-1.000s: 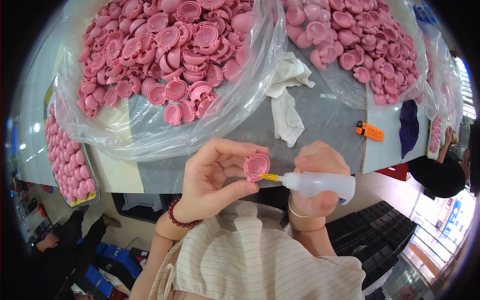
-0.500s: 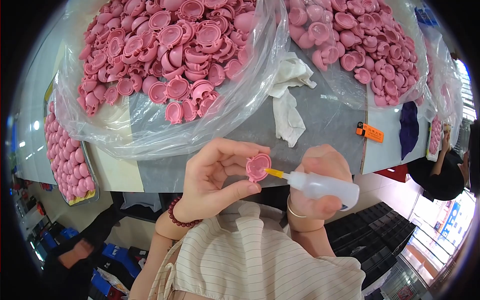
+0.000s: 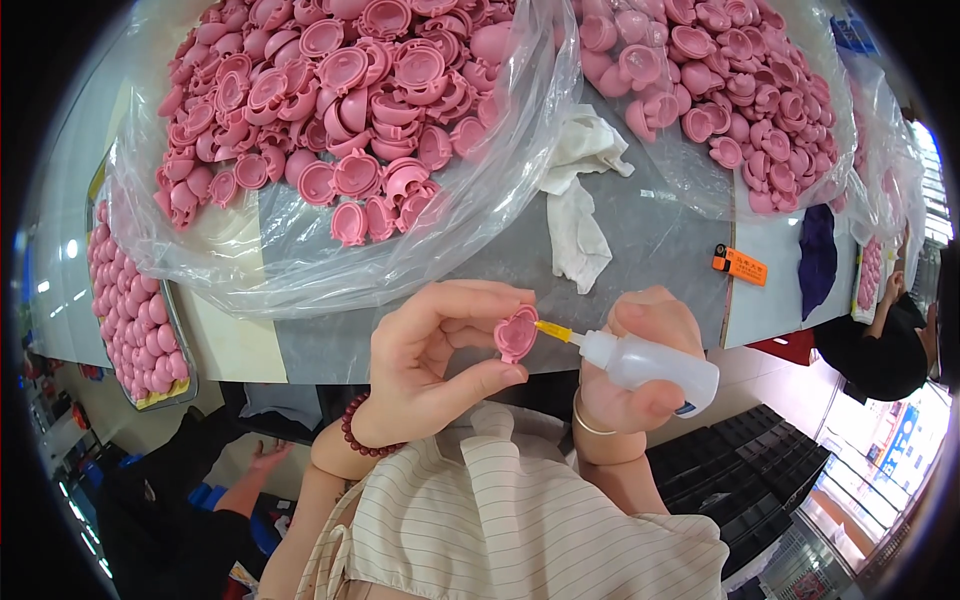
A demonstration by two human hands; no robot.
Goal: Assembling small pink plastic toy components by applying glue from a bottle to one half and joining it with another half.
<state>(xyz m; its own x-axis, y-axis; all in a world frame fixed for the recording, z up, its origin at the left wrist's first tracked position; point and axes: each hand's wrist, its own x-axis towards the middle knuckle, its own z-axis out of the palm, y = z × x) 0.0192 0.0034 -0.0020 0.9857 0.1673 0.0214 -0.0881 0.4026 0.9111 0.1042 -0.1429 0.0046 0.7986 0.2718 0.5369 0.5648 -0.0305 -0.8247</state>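
Observation:
Between the thumb and fingertips of my left hand (image 3: 432, 350) is a small pink plastic half-shell (image 3: 515, 336), its hollow side turned toward the right. My right hand (image 3: 645, 350) is wrapped round a translucent white squeeze bottle (image 3: 660, 372), which lies tilted in the grip. The bottle's yellow dispensing tip (image 3: 553, 331) points left and meets the shell's upper right rim, as far as I can see. Whether any liquid comes out is too small to tell. Both hands are held above the table's near edge.
Beyond my hands, a clear plastic bag (image 3: 440, 240) spills many pink half-shells (image 3: 345, 90); another heap (image 3: 750, 90) lies far right. A white cloth (image 3: 580, 235), an orange cutter-like tool (image 3: 740, 264) and a purple cloth (image 3: 818, 260) rest on the table (image 3: 670, 260). A tray of pink pieces (image 3: 135, 320) stands left.
The bottle tip has shifted slightly right and up, from inside the shell to its rim. The shell has turned a little. At the lower left, another person's arm has moved.

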